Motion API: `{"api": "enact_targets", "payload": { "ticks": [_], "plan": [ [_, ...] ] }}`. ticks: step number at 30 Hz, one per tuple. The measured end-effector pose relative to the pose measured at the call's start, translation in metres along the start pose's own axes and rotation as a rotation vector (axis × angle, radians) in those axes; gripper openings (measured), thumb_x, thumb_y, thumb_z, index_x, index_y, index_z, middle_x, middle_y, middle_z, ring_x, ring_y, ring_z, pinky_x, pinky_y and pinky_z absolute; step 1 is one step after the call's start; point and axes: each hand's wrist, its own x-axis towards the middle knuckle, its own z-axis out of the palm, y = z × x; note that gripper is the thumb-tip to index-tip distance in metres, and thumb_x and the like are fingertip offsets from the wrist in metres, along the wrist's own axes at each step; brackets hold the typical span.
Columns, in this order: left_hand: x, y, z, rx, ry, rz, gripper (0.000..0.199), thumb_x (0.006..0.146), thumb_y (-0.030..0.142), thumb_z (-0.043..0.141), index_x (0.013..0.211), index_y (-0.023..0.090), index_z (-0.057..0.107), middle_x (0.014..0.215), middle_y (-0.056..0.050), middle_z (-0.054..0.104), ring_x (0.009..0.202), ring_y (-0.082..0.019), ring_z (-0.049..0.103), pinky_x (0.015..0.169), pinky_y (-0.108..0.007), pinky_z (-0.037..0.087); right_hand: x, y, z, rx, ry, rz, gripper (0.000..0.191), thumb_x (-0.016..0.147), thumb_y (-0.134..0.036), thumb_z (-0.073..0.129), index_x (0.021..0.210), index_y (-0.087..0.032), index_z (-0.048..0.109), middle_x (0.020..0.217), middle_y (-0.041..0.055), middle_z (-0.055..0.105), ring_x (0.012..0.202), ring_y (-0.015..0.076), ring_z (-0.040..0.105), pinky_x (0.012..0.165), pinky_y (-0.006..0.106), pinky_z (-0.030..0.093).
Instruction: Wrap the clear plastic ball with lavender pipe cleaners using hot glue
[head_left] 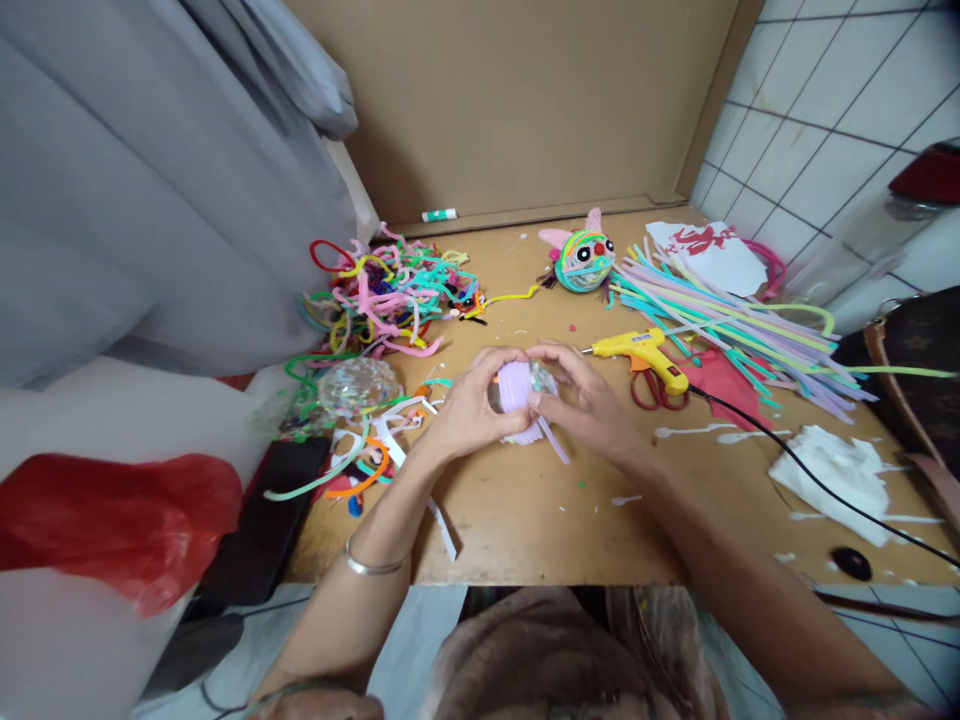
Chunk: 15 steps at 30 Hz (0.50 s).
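Observation:
A ball partly wrapped in lavender pipe cleaner is held between my two hands over the middle of the table. My left hand curls round its left side, thumb below and fingers on top. On the other side my right hand grips the ball, its thumb pressed on the wrapped strands. A loose pipe cleaner end sticks out below, toward me. Pale, multicoloured surface shows beside the wrap; the fingers hide the rest. To the right of my hands lies a yellow glue gun, over red-handled scissors.
A decorated ball with pink ears and eyes sits at the back, beside long pastel pipe cleaners. Tangled pipe cleaners and a clear ball lie left. The glue gun's black cord crosses the right side, past crumpled tissue.

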Motion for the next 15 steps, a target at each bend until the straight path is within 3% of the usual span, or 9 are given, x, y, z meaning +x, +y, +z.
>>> {"api": "enact_targets", "payload": {
  "ticks": [5, 15],
  "plan": [
    [0.000, 0.001, 0.001, -0.006, 0.004, -0.034, 0.053, 0.064, 0.030, 0.064, 0.114, 0.017, 0.058, 0.112, -0.008, 0.061, 0.102, -0.024, 0.059, 0.091, -0.037, 0.049, -0.001, 0.004, 0.007, 0.157, 0.003, 0.057, 0.042, 0.073, -0.027, 0.062, 0.115, -0.023, 0.055, 0.120, 0.0076, 0.061, 0.112, 0.0227, 0.059, 0.099, 0.041, 0.047],
    [0.000, 0.000, 0.000, 0.003, -0.008, -0.076, 0.056, 0.063, 0.027, 0.065, 0.117, 0.017, 0.056, 0.116, -0.008, 0.062, 0.106, -0.025, 0.059, 0.095, -0.039, 0.048, -0.003, 0.002, 0.012, 0.124, 0.052, 0.042, 0.036, 0.075, -0.025, 0.060, 0.111, -0.024, 0.061, 0.122, 0.0067, 0.063, 0.115, 0.0223, 0.058, 0.102, 0.042, 0.044]
  ]
}}
